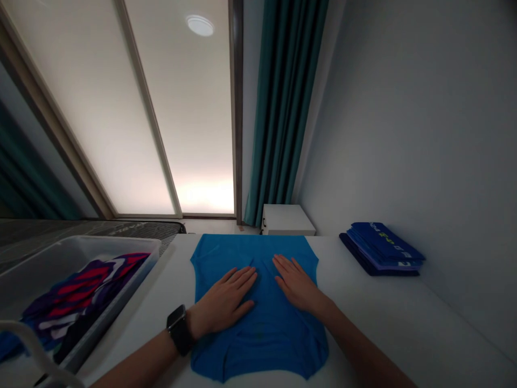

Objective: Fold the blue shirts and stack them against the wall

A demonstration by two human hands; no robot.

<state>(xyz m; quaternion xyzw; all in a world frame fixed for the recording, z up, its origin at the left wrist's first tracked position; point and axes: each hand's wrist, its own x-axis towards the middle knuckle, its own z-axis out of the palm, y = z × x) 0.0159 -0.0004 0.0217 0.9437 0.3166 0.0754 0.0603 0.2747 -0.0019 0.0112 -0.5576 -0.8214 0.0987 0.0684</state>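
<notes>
A bright blue shirt (258,345) is spread on the white table, its far edge straight and its near edge slightly wavy. On its left half my left hand (226,299) lies flat, fingers stretched toward the middle; a dark watch (180,328) is on that wrist. My right hand (297,283) rests flat on the right half, fingers pointing away and to the left. Small creases run in the cloth between the two hands. Both hands touch the shirt from above and grip nothing.
A translucent plastic bin (155,250) at the left holds striped red and purple clothes (86,291). Folded dark blue clothes (382,248) are stacked on the table (363,318) by the right wall. A white cabinet (286,218) stands beyond, near a teal curtain (283,108).
</notes>
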